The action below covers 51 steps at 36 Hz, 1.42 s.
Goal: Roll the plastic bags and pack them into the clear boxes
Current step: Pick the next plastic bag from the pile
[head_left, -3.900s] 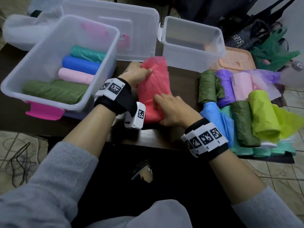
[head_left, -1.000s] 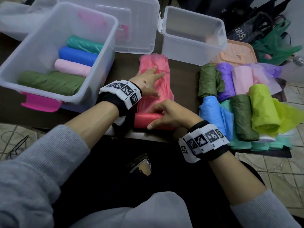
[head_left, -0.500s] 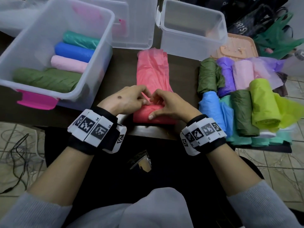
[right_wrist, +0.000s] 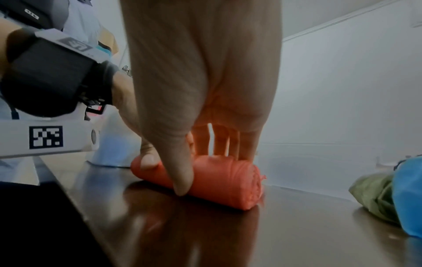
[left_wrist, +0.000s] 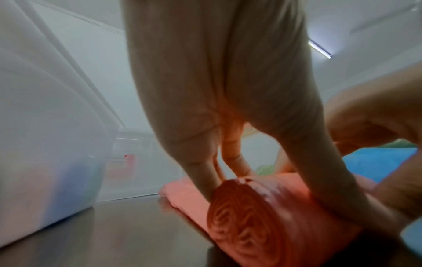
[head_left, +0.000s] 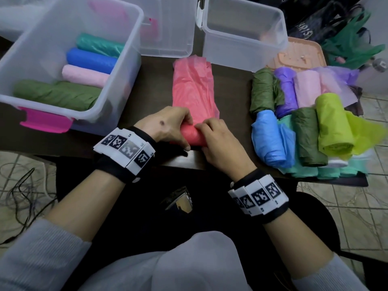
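- Four rolled bags, teal, blue, pink and olive, already lie in the clear box [head_left: 117,66] on my left; the second clear box [head_left: 243,32], farther back, looks bare from here.
- On the worktop [head_left: 233,97] between them I have the red bag [head_left: 192,89] part-rolled: a tight coil at the near edge, the flat remainder stretching away toward the boxes.
- To my right waits a heap of bags [head_left: 304,122], several rolled, some with loose tails. By my reckoning the job is under halfway.
- My left hand [head_left: 168,124] curls over the coil's left end, fingers [left_wrist: 200,173] on the far side, thumb on the near side.
- My right hand [head_left: 220,141] clasps the right part likewise, thumb [right_wrist: 180,173] pressed on the near face, fingers [right_wrist: 219,142] over the top.
- Neither hand is spread; both are wrapped round the coil.
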Available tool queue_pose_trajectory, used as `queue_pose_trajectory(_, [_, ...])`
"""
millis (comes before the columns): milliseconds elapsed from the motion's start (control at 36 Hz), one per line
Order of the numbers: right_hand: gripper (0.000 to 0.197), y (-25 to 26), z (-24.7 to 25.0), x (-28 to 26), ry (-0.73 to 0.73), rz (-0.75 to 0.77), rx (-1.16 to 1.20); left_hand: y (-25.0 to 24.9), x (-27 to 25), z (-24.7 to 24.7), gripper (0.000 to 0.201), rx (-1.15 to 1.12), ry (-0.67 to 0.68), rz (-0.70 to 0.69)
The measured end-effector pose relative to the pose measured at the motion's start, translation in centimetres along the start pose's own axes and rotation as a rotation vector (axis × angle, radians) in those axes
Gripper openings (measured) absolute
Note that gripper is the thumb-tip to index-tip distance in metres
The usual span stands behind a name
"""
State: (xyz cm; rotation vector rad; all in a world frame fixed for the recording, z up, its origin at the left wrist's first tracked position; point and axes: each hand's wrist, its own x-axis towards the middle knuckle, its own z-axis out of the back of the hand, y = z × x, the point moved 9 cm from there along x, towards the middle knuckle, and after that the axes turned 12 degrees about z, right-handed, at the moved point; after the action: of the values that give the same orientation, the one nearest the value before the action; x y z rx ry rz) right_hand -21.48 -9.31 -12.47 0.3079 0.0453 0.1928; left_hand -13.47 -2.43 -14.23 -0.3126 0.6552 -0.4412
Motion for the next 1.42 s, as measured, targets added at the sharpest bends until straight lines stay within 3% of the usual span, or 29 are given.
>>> queue_pose_trajectory(167, [0.054,-0.6,-0.4,1.1,0.103,-0.033,-0.018,-0.7,0.2,0.8,0.060,0.043,-0.073,-0.026])
queue_pose_trajectory(333, [0.046,-1.7,0.7,3.3,0.236,-0.063,0.045,-2.4,-0.1,1.3,0.065,0.112,-0.127,-0.089])
queue_pose_trajectory(444, [0.047,-2.9,1.4,3.9,0.303,-0.104,0.153,-2.4,0.0,1.9,0.060,0.111,-0.144,-0.037])
queue_pose_trajectory(528, [0.050,-4.2,1.5,4.0,0.288,-0.173,0.310,-2.5,0.5,2.5,0.057,0.073,-0.084,-0.010])
queue_pose_trajectory(694, [0.043,-4.8,1.3,4.5,0.292,-0.171,0.350,-2.2,2.4,3.0,0.037,0.077,0.116,0.044])
queue_pose_trajectory(805, [0.050,-4.5,2.9,4.9,0.137,-0.127,0.146,-2.5,3.7,3.0,0.041,0.136,0.187,0.045])
queue_pose_trajectory(889, [0.028,-3.1,3.4,4.7,0.052,-0.082,-0.046,-2.4,4.4,3.3,0.038,0.165,0.227,0.063])
queue_pose_trajectory(944, [0.021,-2.3,3.0,4.1,0.023,-0.076,-0.097,-2.3,4.9,3.4,0.041,0.194,0.230,0.080])
queue_pose_trajectory(1083, [0.029,-1.8,1.8,2.9,0.034,-0.089,-0.071,-2.4,6.0,3.7,0.049,0.245,0.211,0.099])
queue_pose_trajectory(1250, [0.033,-1.3,1.2,2.8,0.049,-0.090,-0.132,-2.4,6.4,3.5,0.044,0.222,0.211,0.090])
queue_pose_trajectory(1417, [0.028,-1.7,1.5,4.1,0.084,-0.095,-0.164,-2.8,5.6,4.7,0.040,0.111,0.035,0.007])
